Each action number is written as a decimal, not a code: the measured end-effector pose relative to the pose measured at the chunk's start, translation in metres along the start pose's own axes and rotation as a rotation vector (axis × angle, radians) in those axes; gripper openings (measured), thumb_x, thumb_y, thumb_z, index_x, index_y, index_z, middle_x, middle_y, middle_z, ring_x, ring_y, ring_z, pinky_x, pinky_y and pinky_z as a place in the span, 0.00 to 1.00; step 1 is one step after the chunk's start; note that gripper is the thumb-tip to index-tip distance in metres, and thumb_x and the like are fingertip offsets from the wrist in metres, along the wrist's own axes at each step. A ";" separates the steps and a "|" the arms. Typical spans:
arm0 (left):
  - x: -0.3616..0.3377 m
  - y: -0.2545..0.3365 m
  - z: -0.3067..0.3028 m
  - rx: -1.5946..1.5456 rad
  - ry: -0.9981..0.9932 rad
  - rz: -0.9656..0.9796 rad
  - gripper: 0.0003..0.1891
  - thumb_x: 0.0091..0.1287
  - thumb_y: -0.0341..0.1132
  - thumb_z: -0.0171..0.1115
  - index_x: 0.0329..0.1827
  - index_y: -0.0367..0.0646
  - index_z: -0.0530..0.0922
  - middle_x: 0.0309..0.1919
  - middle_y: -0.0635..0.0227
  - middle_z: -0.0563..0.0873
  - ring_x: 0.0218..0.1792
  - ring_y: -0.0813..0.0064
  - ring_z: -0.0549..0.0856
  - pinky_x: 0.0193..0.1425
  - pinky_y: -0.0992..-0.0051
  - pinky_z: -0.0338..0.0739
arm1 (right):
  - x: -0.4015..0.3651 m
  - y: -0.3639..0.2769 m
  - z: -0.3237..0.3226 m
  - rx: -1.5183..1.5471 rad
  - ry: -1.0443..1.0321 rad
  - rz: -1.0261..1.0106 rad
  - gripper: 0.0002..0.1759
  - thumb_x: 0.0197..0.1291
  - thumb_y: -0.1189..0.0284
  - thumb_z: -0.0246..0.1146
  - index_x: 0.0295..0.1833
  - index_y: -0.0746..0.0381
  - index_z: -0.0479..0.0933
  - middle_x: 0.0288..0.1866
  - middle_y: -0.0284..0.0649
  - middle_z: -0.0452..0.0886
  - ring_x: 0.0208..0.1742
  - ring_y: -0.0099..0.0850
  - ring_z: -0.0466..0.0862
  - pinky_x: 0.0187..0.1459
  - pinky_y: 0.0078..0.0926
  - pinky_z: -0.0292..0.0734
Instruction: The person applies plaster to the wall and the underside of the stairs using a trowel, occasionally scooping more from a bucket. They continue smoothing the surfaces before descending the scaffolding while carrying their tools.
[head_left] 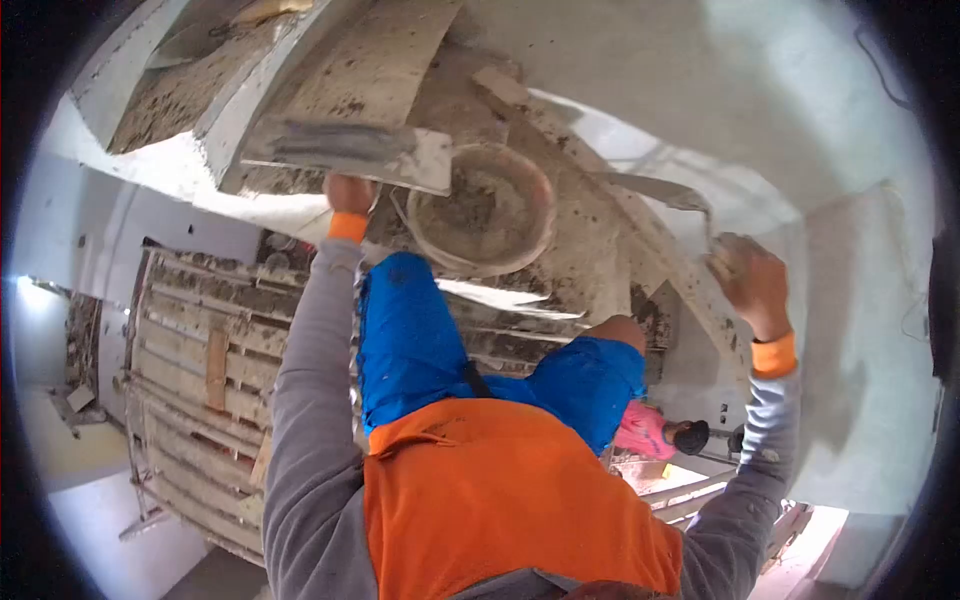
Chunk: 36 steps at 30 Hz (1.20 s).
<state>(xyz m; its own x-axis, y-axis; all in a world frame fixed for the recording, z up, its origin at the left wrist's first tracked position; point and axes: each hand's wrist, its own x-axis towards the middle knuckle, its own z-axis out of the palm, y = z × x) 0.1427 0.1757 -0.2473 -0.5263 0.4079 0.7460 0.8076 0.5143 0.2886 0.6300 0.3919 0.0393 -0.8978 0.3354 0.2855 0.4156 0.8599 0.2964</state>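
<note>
My left hand (350,192) is closed at the near edge of a plasterer's hawk (430,163), a flat rectangular plate with a streak of wet grey mortar on it. My right hand (748,282) grips a trowel (655,190) by its handle, its long blade pointing left beside the pale wall. Between the two hands, nearer the left, stands a round bucket (543,205) with grey mortar inside. The hawk's right end overlaps the bucket's rim in view. The fingers of my left hand are partly hidden by the plate.
Mortar-spattered boards (590,225) lie around the bucket. Below left, a slatted wooden scaffold platform (200,345) is seen from above. A person in a pink top (643,432) is lower down at the right. A grey plastered wall (850,330) rises close to my right arm.
</note>
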 end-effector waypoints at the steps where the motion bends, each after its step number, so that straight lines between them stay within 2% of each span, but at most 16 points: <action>1: 0.000 -0.001 0.003 0.037 -0.015 0.015 0.16 0.53 0.37 0.59 0.43 0.42 0.82 0.41 0.53 0.85 0.38 0.51 0.83 0.41 0.57 0.77 | 0.011 -0.018 0.011 -0.005 -0.089 0.017 0.14 0.56 0.58 0.63 0.40 0.57 0.80 0.34 0.43 0.82 0.36 0.41 0.83 0.35 0.35 0.79; 6: -0.012 -0.025 0.025 0.217 -0.028 0.075 0.17 0.57 0.38 0.55 0.47 0.44 0.81 0.44 0.55 0.84 0.41 0.49 0.82 0.43 0.55 0.75 | 0.051 -0.077 0.092 -0.083 -0.173 -0.071 0.14 0.54 0.60 0.62 0.35 0.61 0.80 0.31 0.46 0.81 0.33 0.44 0.82 0.34 0.41 0.77; 9: -0.007 -0.016 0.022 -0.117 -0.192 -0.294 0.17 0.58 0.40 0.55 0.48 0.46 0.81 0.44 0.56 0.84 0.41 0.47 0.82 0.45 0.55 0.75 | 0.071 -0.116 0.140 -0.046 -0.277 -0.046 0.09 0.53 0.70 0.59 0.36 0.62 0.81 0.34 0.47 0.82 0.33 0.43 0.84 0.33 0.42 0.79; 13: -0.020 -0.048 0.060 -0.131 -0.023 -0.094 0.16 0.56 0.40 0.59 0.45 0.44 0.82 0.42 0.54 0.84 0.42 0.48 0.81 0.47 0.55 0.75 | 0.060 -0.148 0.187 0.216 -0.048 -0.240 0.08 0.55 0.74 0.56 0.34 0.61 0.81 0.33 0.48 0.82 0.34 0.43 0.83 0.34 0.44 0.77; 15: -0.024 -0.051 0.062 -0.166 -0.044 -0.070 0.17 0.58 0.40 0.58 0.49 0.44 0.80 0.47 0.55 0.82 0.47 0.50 0.79 0.51 0.57 0.74 | 0.056 -0.156 0.205 0.137 -0.079 -0.135 0.09 0.53 0.73 0.56 0.39 0.61 0.80 0.36 0.50 0.81 0.40 0.42 0.82 0.38 0.45 0.75; 17: -0.028 -0.060 0.078 -0.242 -0.034 -0.051 0.19 0.60 0.41 0.57 0.53 0.44 0.78 0.52 0.55 0.81 0.53 0.51 0.78 0.55 0.58 0.74 | 0.051 -0.149 0.184 0.102 -0.029 -0.247 0.15 0.50 0.73 0.57 0.44 0.66 0.78 0.37 0.51 0.80 0.44 0.47 0.80 0.48 0.41 0.76; 19: -0.034 -0.071 0.088 -0.313 -0.015 -0.030 0.21 0.63 0.42 0.56 0.57 0.44 0.76 0.56 0.56 0.79 0.58 0.53 0.76 0.59 0.60 0.73 | 0.048 -0.158 0.172 0.183 -0.001 -0.124 0.23 0.52 0.70 0.57 0.55 0.66 0.74 0.46 0.54 0.77 0.50 0.48 0.78 0.53 0.41 0.74; 20: -0.013 -0.036 0.032 -0.270 -0.017 0.080 0.18 0.60 0.38 0.59 0.51 0.41 0.79 0.49 0.52 0.82 0.54 0.53 0.79 0.57 0.64 0.74 | 0.049 -0.160 0.166 0.282 0.001 -0.140 0.24 0.54 0.69 0.58 0.58 0.65 0.72 0.49 0.53 0.76 0.51 0.47 0.77 0.52 0.42 0.74; 22: -0.014 -0.033 0.034 -0.253 0.017 -0.034 0.17 0.66 0.40 0.52 0.51 0.40 0.78 0.54 0.53 0.80 0.56 0.54 0.77 0.62 0.59 0.68 | 0.045 -0.168 0.142 0.427 0.125 -0.225 0.23 0.58 0.67 0.58 0.59 0.62 0.71 0.50 0.51 0.76 0.51 0.46 0.77 0.50 0.41 0.75; 24: -0.013 -0.038 0.061 -0.908 0.164 -0.325 0.17 0.68 0.41 0.49 0.51 0.41 0.78 0.55 0.54 0.79 0.57 0.55 0.76 0.62 0.56 0.67 | 0.040 -0.180 0.114 0.566 0.242 -0.272 0.21 0.60 0.67 0.59 0.57 0.63 0.72 0.48 0.48 0.75 0.50 0.46 0.77 0.50 0.40 0.76; 26: 0.006 -0.030 0.057 -0.896 0.149 -0.337 0.18 0.68 0.42 0.48 0.51 0.41 0.79 0.54 0.55 0.80 0.57 0.55 0.76 0.62 0.53 0.66 | 0.035 -0.188 0.092 0.731 0.209 -0.212 0.22 0.60 0.67 0.61 0.57 0.66 0.71 0.47 0.48 0.74 0.53 0.45 0.76 0.55 0.37 0.75; 28: 0.024 0.026 -0.005 -0.204 -0.010 -0.087 0.17 0.68 0.41 0.48 0.50 0.42 0.80 0.52 0.55 0.81 0.55 0.54 0.77 0.62 0.52 0.66 | 0.036 -0.191 0.086 0.741 0.369 -0.267 0.23 0.60 0.68 0.61 0.59 0.68 0.70 0.49 0.48 0.74 0.53 0.44 0.76 0.56 0.37 0.74; 31: 0.042 0.091 -0.051 0.005 0.040 0.135 0.17 0.66 0.41 0.49 0.49 0.44 0.81 0.51 0.57 0.82 0.55 0.52 0.77 0.63 0.52 0.64 | 0.045 -0.191 0.073 0.705 0.528 -0.283 0.27 0.59 0.70 0.60 0.63 0.70 0.66 0.55 0.50 0.71 0.55 0.44 0.75 0.59 0.37 0.73; 32: 0.044 0.101 -0.054 -0.141 -0.119 0.069 0.17 0.65 0.40 0.50 0.50 0.45 0.82 0.51 0.57 0.82 0.54 0.51 0.77 0.64 0.50 0.61 | 0.049 -0.190 0.068 0.689 0.562 -0.257 0.28 0.59 0.71 0.60 0.63 0.70 0.66 0.56 0.51 0.70 0.56 0.44 0.75 0.59 0.37 0.73; 35: 0.045 0.138 -0.057 -0.029 0.063 0.266 0.16 0.64 0.40 0.51 0.48 0.46 0.82 0.49 0.56 0.83 0.52 0.51 0.79 0.62 0.50 0.63 | 0.061 -0.192 0.075 0.656 0.593 -0.182 0.29 0.57 0.72 0.60 0.64 0.71 0.64 0.59 0.52 0.69 0.58 0.45 0.74 0.61 0.36 0.72; 36: 0.048 0.149 -0.060 -0.191 -0.002 0.113 0.16 0.62 0.40 0.52 0.48 0.46 0.82 0.46 0.56 0.84 0.48 0.52 0.81 0.59 0.51 0.66 | 0.066 -0.191 0.082 0.647 0.590 -0.159 0.30 0.57 0.72 0.60 0.65 0.71 0.64 0.60 0.52 0.69 0.59 0.45 0.74 0.61 0.35 0.71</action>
<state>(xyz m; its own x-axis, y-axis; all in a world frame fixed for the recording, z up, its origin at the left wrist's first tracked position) 0.2538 0.2265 -0.1324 -0.4296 0.4568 0.7789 0.8973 0.3130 0.3114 0.4796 0.2812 -0.0732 -0.6420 0.0939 0.7609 -0.0323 0.9883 -0.1493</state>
